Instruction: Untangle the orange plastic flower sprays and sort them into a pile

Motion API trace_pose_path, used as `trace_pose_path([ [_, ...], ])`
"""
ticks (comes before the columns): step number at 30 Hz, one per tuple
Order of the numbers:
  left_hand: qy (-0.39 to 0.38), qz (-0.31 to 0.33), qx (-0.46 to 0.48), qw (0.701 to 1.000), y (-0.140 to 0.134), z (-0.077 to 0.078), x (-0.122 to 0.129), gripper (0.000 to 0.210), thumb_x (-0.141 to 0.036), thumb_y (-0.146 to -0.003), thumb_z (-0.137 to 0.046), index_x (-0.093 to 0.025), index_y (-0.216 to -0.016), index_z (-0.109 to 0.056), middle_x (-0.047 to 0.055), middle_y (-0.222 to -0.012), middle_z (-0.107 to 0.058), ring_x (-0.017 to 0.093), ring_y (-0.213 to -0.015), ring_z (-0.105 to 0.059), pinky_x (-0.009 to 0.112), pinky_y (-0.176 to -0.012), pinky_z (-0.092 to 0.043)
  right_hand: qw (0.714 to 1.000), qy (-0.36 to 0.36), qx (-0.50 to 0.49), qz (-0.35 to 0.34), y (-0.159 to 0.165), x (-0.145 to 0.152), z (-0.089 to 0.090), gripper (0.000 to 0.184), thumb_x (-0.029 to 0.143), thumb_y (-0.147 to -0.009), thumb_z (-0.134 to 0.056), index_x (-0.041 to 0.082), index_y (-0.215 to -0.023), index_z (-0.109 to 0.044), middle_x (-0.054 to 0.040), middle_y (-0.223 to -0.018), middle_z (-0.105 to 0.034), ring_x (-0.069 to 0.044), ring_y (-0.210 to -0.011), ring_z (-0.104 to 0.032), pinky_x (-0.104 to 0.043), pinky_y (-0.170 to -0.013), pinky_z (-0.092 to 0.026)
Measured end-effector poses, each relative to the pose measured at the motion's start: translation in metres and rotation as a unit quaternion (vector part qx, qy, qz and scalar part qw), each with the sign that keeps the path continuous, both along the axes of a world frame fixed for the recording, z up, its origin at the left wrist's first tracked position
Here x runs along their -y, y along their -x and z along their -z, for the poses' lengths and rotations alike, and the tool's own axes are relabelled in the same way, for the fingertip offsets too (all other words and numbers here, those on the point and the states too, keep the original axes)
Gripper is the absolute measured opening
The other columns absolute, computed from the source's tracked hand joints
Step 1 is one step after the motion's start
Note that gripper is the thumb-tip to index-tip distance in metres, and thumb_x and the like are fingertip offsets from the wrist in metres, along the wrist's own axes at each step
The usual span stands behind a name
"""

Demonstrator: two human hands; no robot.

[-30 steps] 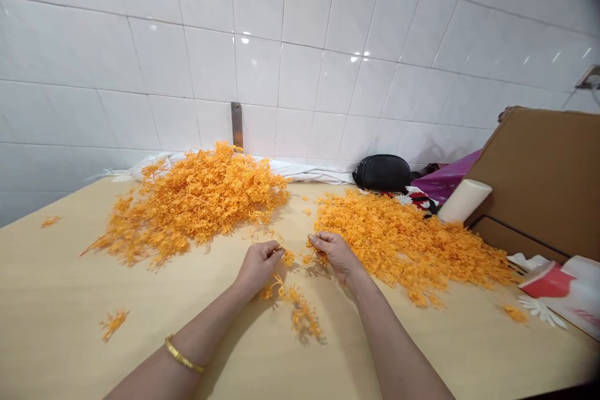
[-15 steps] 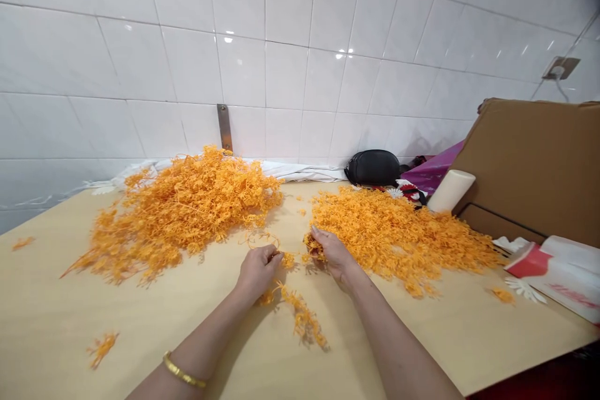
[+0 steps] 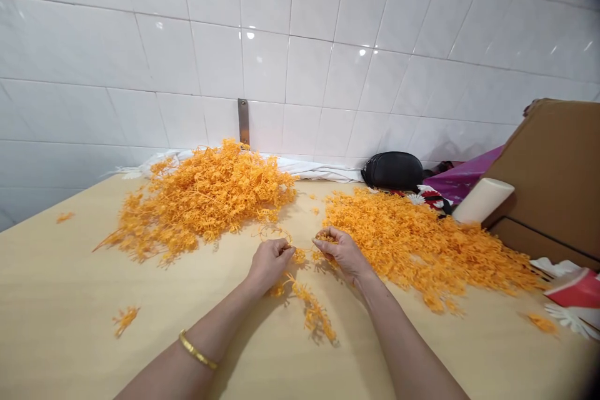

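Observation:
My left hand (image 3: 270, 265) is pinched closed on an orange artificial flower sprig (image 3: 315, 312), whose frilly strand trails toward me on the table. Just right of it, my right hand (image 3: 341, 254) has thumb and fingers closed round some small orange pieces, partly hidden by the fingers. A thin orange stem bridges the short gap between the hands. Behind my left hand rises a large heap of orange sprigs (image 3: 210, 197). Close beside my right hand spreads a flatter pile of orange florets (image 3: 412, 237).
Loose orange bits (image 3: 125, 320) lie at the left on the wooden table (image 3: 178, 344). Along the tiled wall are a white cloth (image 3: 323, 170) and a black pouch (image 3: 394, 170). A cream roll (image 3: 484, 200) leans by a cardboard box (image 3: 553, 169) at the right.
The whole view has shifted, so things appear farther right. My right thumb and fingers have changed their hold on the orange pieces; my left hand keeps its pinch.

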State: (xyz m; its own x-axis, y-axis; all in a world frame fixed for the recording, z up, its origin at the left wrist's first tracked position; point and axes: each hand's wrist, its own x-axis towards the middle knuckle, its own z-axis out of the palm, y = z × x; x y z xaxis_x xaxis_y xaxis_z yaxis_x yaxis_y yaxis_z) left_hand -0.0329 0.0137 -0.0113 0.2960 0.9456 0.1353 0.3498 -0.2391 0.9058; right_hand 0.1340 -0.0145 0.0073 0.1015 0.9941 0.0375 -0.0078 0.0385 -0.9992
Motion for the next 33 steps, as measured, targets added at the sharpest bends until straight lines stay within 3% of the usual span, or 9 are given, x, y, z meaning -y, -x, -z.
trace_pose_path([
  [4,0.002,0.001,-0.002,1.000,0.000,0.001,-0.001,0.028,-0.036,-0.065,-0.049,-0.017,-0.047,-0.037,-0.005,-0.044,-0.031,0.008,-0.045,-0.029,0.020,-0.043,-0.021,0.998,-0.010,0.050,0.042,0.002,-0.001,0.003,0.031,0.037,-0.052,-0.071,0.018,-0.060,-0.048,0.0073,-0.046,-0.041,-0.005,-0.040,-0.029,-0.020,-0.039,-0.021],
  [13,0.010,-0.011,0.025,1.000,0.000,0.003,-0.007,0.031,-0.039,-0.064,-0.048,-0.018,-0.047,-0.034,-0.005,-0.043,-0.028,0.008,-0.044,-0.028,0.020,-0.043,-0.019,0.989,0.043,-0.128,-0.066,-0.005,0.006,-0.008,0.034,0.027,-0.047,-0.074,0.017,-0.076,-0.060,0.0011,-0.064,-0.057,-0.008,-0.053,-0.048,-0.020,-0.051,-0.037],
  [18,0.015,-0.007,0.020,1.000,-0.001,0.003,-0.006,0.030,-0.039,-0.063,-0.048,-0.018,-0.047,-0.035,-0.005,-0.043,-0.030,0.008,-0.044,-0.029,0.020,-0.043,-0.019,0.991,0.023,-0.124,-0.036,-0.009,0.000,-0.003,0.023,0.032,-0.055,-0.070,0.016,-0.069,-0.062,-0.0015,-0.061,-0.058,-0.007,-0.053,-0.047,-0.019,-0.050,-0.034],
  [22,0.010,-0.003,0.016,1.000,0.000,0.004,-0.005,0.029,-0.037,-0.064,-0.048,-0.018,-0.047,-0.035,-0.005,-0.043,-0.030,0.007,-0.044,-0.028,0.020,-0.043,-0.019,0.993,0.022,-0.114,0.013,-0.009,-0.003,0.002,0.019,0.029,-0.052,-0.071,0.017,-0.065,-0.063,0.0001,-0.064,-0.058,-0.006,-0.052,-0.045,-0.019,-0.048,-0.033],
  [28,-0.009,-0.001,0.002,1.000,0.001,0.004,-0.003,0.028,-0.035,-0.065,-0.048,-0.017,-0.047,-0.035,-0.005,-0.044,-0.031,0.007,-0.044,-0.028,0.020,-0.044,-0.019,0.993,0.028,-0.114,-0.023,-0.008,-0.003,0.003,0.017,0.025,-0.051,-0.071,0.016,-0.063,-0.062,0.0018,-0.059,-0.054,-0.005,-0.049,-0.042,-0.018,-0.047,-0.033],
  [33,-0.016,0.001,-0.010,1.000,0.001,0.002,-0.001,0.028,-0.035,-0.066,-0.047,-0.017,-0.047,-0.035,-0.005,-0.044,-0.030,0.008,-0.045,-0.028,0.020,-0.044,-0.019,0.989,0.030,-0.142,0.009,-0.007,-0.003,0.004,0.018,0.026,-0.051,-0.073,0.015,-0.058,-0.060,-0.0008,-0.065,-0.055,-0.007,-0.058,-0.049,-0.017,-0.047,-0.034],
])
